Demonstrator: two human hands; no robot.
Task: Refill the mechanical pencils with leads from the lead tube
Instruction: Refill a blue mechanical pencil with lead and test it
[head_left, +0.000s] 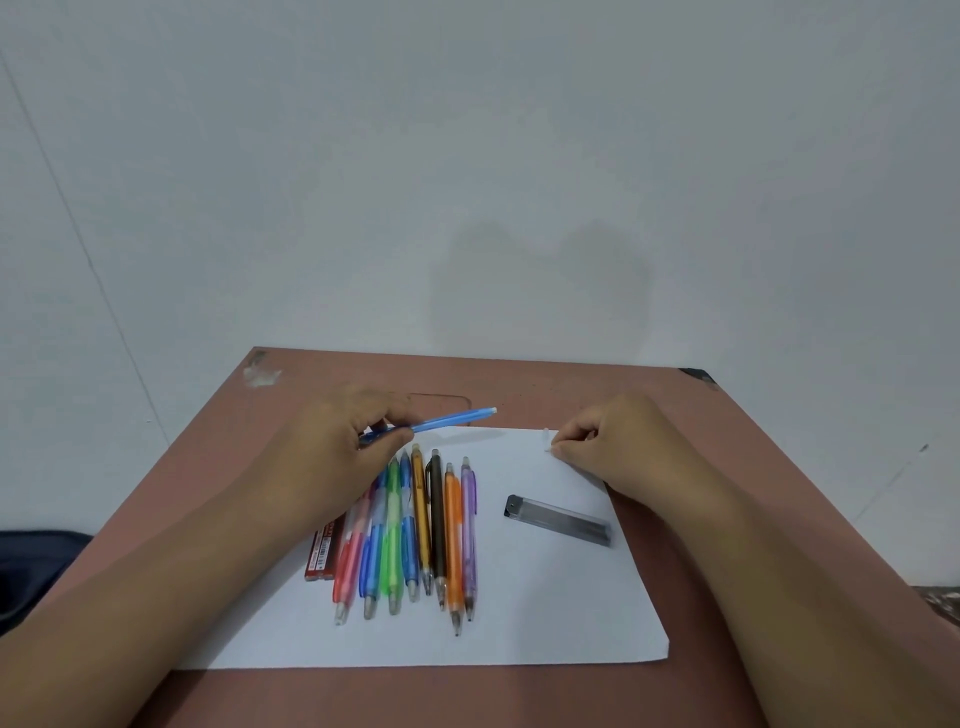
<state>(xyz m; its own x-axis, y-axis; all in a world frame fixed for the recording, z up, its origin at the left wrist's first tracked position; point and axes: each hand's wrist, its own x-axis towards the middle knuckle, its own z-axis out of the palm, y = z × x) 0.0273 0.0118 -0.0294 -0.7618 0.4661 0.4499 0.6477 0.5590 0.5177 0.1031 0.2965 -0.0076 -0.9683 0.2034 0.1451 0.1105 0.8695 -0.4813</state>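
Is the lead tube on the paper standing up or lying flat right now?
Lying flat. The lead tube rests lengthwise on the white paper, its dark cap end toward the row of pencils, and neither hand touches it.

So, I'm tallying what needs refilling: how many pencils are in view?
9: eight in a row on the paper, one blue pencil in the left hand; the hand might hide more.

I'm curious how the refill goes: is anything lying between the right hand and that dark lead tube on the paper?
Nothing visible. The right hand rests at the paper's far edge, pinching something small and pale. The lead tube lies nearer the person, with only bare paper between them.
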